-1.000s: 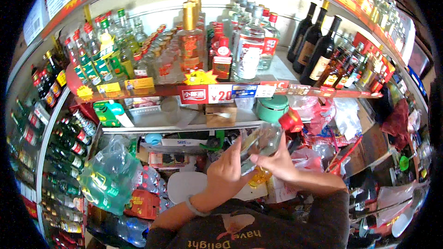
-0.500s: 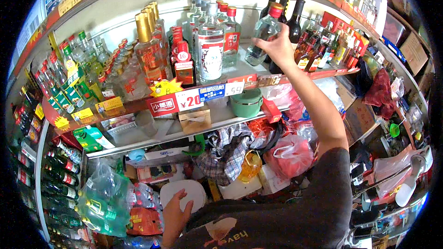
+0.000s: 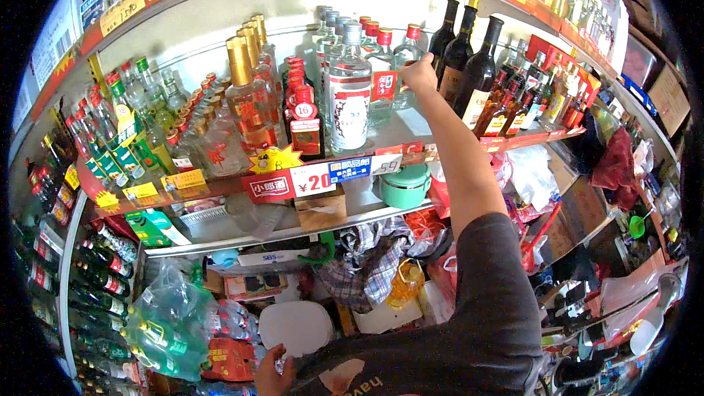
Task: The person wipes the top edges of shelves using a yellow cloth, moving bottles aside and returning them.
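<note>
On the upper shelf, my right hand (image 3: 419,75) has its fingers curled against the right side of a clear glass bottle (image 3: 408,51) with a red cap. Part of the bottle's body is hidden behind the hand. Just left of it stands another clear red-capped bottle (image 3: 383,77) with a red label, and in front a clear bottle with a white-and-red label (image 3: 349,103). Three dark bottles (image 3: 478,77) rise close to the hand's right. Low in the picture, my left hand (image 3: 274,375) is loosely bent, thumb and fingers apart, holding nothing visible, near a white stool seat (image 3: 297,324).
Gold-capped bottles (image 3: 246,92) and small green bottles (image 3: 121,128) crowd the left of the shelf. Price tags line the shelf edge (image 3: 220,182). A green round container (image 3: 405,186) sits on the lower shelf. Wrapped green bottles (image 3: 165,330) stand at lower left.
My right hand has moved back and left, bringing the red-capped clear bottle from before the dark bottles to the row beside the other red-capped bottles. My left hand has dropped lower.
</note>
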Tool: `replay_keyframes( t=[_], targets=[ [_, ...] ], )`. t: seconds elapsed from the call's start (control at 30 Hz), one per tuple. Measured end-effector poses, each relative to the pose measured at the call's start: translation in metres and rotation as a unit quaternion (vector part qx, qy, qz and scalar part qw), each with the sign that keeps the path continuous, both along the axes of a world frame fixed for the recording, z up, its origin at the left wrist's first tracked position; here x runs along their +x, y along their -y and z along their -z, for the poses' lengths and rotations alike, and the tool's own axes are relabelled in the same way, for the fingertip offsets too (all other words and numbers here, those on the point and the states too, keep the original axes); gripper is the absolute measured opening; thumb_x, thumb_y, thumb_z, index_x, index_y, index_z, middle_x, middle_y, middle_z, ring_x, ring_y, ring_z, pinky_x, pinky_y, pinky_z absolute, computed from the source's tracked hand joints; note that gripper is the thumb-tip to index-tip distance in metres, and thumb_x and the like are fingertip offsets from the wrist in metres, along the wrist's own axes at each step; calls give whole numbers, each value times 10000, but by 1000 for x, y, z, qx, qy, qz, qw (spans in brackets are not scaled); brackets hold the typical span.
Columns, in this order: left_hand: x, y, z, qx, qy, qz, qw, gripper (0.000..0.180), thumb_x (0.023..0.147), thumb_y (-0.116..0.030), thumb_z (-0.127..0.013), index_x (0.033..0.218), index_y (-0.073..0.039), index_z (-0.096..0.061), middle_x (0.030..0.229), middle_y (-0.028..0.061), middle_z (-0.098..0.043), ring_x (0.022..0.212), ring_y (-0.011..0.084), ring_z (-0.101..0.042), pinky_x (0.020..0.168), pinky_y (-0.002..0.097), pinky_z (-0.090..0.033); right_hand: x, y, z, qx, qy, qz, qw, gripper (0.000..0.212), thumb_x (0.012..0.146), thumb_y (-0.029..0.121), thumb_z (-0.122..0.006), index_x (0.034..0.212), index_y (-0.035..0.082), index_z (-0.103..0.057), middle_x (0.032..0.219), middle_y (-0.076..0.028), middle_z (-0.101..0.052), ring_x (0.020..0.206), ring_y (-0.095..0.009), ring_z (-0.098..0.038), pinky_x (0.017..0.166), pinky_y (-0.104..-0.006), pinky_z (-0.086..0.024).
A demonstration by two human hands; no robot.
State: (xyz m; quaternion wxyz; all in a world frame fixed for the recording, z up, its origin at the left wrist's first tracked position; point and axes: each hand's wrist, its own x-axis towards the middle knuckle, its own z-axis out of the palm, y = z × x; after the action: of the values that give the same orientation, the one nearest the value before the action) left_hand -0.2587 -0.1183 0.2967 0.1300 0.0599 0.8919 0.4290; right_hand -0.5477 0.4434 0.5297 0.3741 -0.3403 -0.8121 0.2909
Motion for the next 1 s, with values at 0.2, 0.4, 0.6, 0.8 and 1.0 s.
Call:
replay_keyframes(
  t=[0.2,0.4,0.6,0.8,1.0],
  targets=[
    [-15,21,57,59,-121,42,990,320,850,-133,-637,1135,-8,-562,997,142,-665,971,240,-649,823,352,-519,-27,-9,11,38,18,54,998,862,686,436,-760,1245,-6,-275,1087,-220,-616,1031,-360,-608,900,-423,-478],
    [-11,20,48,41,-89,73,993,325,843,-110,-633,1145,-9,-569,1033,155,-663,990,246,-647,844,356,-515,-13,-16,20,71,-5,-24,997,1105,620,438,-820,1343,-43,-137,1200,-305,-505,1127,-416,-526,947,-427,-447],
    [-18,26,46,5,-83,98,992,341,838,-118,-651,1151,-7,-572,1052,162,-661,1004,271,-640,861,363,-506,76,6,64,169,-151,-113,967,574,734,277,-711,1134,-54,-466,987,-254,-611,912,-394,-615,812,-427,-489],
    [-46,29,76,28,-78,281,956,352,861,-200,-642,1158,-29,-560,1091,140,-644,1007,282,-626,839,352,-489,305,112,74,149,84,-299,939,357,875,217,-614,1144,-6,-542,1022,-128,-623,915,-213,-618,779,-344,-504],
    [-63,-3,51,-23,-68,453,889,324,869,-182,-628,1133,-5,-570,1093,166,-635,1018,304,-611,862,356,-471,481,181,73,43,241,-206,947,361,894,192,-606,1210,31,-541,1077,-110,-631,961,-180,-610,788,-316,-496]
  ],
)
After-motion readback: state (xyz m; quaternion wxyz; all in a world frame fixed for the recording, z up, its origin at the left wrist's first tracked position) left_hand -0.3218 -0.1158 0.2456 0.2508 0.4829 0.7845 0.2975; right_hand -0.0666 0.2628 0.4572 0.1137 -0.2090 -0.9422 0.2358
